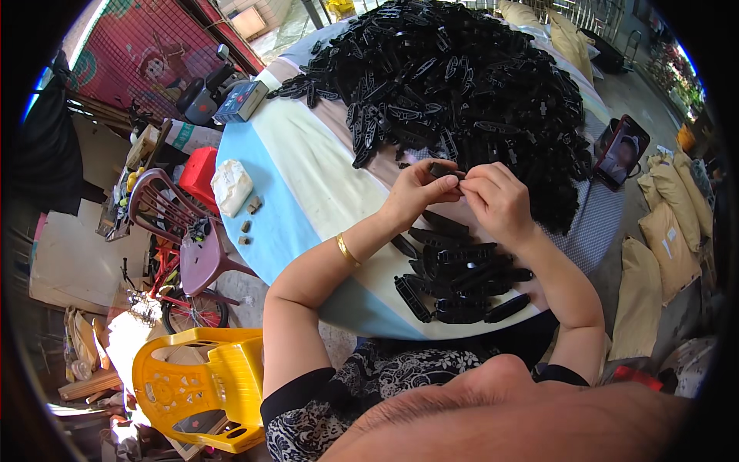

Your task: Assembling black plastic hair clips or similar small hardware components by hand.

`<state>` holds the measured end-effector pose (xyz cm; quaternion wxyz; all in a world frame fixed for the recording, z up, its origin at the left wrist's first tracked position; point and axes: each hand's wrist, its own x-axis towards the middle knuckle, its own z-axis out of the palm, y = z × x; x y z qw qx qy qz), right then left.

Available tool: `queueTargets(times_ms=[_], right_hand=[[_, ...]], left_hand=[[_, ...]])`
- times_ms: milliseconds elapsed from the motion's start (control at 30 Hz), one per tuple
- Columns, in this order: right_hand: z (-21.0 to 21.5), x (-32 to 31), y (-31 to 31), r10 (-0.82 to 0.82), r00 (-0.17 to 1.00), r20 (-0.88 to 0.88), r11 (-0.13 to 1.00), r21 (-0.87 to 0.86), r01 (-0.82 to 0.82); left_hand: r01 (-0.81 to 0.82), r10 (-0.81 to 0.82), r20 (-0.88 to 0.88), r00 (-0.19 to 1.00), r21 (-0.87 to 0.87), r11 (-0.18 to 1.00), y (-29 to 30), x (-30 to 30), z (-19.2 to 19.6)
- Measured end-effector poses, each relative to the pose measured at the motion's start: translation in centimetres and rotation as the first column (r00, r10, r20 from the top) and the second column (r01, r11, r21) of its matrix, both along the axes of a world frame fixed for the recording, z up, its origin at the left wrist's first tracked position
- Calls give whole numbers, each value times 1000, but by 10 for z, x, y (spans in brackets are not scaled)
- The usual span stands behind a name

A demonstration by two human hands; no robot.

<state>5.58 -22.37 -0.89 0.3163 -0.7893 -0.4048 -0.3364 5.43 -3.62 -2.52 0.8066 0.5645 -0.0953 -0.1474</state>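
Note:
My left hand (419,191) is closed on a small dark piece (440,170), held between thumb and fingers over the table. Close beside it, my right hand (499,202) has its fingertips pinched together at the near end of that piece; what they grip is too small to make out. Beyond both hands rises a big heap of black plastic parts (462,77), long and narrow with open slots. Below the hands, nearer my body, lies a smaller pile of similar black parts (462,273).
The striped cloth (308,192) covers a round table. On its left are a white plastic bag (231,187), several small brown blocks (254,205) and a blue box (241,102). A phone (620,152) stands at the right edge. A yellow chair (231,377) and tan sacks (668,250) surround the table.

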Motion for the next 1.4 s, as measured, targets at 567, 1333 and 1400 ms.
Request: queueTargets(times_ms=[567, 1333, 1400], right_hand=[[-5, 30, -19, 703, 10, -711, 702, 692, -168], [-38, 34, 23, 69, 997, -40, 881, -466, -80], [-40, 32, 12, 55, 996, -68, 880, -467, -80]], left_hand=[[-133, -341, 498, 797, 695, 706, 3, -43, 74], [-479, -83, 477, 875, 878, -8, 78, 48, 6], [-545, -131, 554, 822, 832, 100, 67, 42, 5]])
